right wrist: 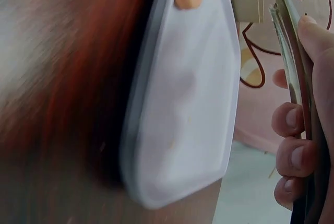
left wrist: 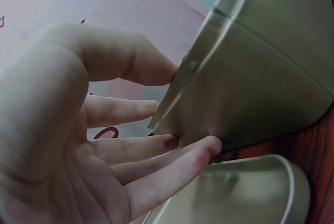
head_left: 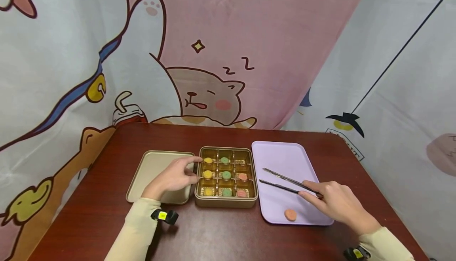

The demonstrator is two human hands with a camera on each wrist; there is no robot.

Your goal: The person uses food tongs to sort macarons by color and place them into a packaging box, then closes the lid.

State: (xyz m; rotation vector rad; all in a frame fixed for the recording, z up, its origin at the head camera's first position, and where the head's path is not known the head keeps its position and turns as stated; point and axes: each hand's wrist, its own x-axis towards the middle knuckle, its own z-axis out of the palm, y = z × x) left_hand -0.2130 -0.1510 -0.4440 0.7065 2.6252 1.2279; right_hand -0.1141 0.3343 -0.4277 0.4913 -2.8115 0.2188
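A: Item 1, tongs (head_left: 286, 181)?
B: Metal, held in right hand (head_left: 336, 201), fingers curled round the handle end. Arms parted, nothing btwn tips. Long axis runs from the hand up-left over the lilac tray (head_left: 285, 158), tips aimed toward the gold tin (head_left: 226, 174).

A: Item 2, cookies?
B: One orange cookie (head_left: 290, 214) alone on the tray's near edge, just left of the right hand, behind the tips. Rest sit in the tin's compartments: yellow, green, pink; top-right slot looks vacant.

A: Left hand (head_left: 174, 177)?
B: Fingers near straight, pressing the tin's left wall, resting partly over the lid (head_left: 151, 170) lying beside it. Grips nothing.

A: Nearer hand?
B: Right, for tray cookie; tin lies left of tips.

A: Obscured?
B: Right wrist view blurred, tong tips cut off. Left wrist view shows only the tin's wall.
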